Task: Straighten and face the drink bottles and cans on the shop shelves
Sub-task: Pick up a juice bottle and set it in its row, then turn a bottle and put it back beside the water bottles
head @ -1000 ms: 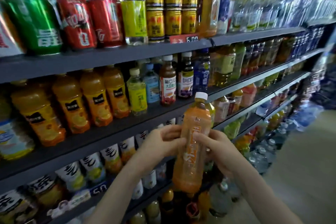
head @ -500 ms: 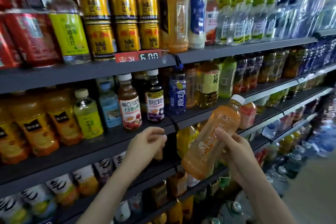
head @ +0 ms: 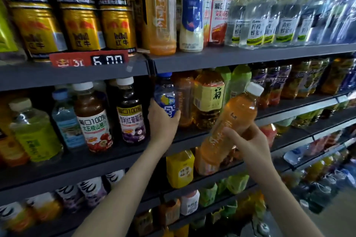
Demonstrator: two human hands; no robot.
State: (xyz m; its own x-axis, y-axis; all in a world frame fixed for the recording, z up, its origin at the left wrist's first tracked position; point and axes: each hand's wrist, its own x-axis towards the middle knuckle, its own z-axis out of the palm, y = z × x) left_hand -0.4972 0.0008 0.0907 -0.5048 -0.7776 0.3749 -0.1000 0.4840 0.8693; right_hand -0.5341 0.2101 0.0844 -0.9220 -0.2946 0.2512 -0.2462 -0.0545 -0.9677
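Two grips: left hand (head: 161, 123) wraps blue bottle (head: 166, 96) on shelf (head: 115, 158); right hand (head: 248, 143) clasps orange-drink bottle (head: 238, 113), tilted toward one o'clock.

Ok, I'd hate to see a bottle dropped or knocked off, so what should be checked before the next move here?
1. Grip of the right hand on the orange bottle: ok, fingers wrapped round its lower half.
2. Its white cap is on: ok.
3. It is upright for shelving: not ok, it leans with the cap up and to the right.
4. The left hand steadies the blue bottle: ok, gripped low, standing on the middle shelf.
5. Free slot for the orange bottle: cannot tell.
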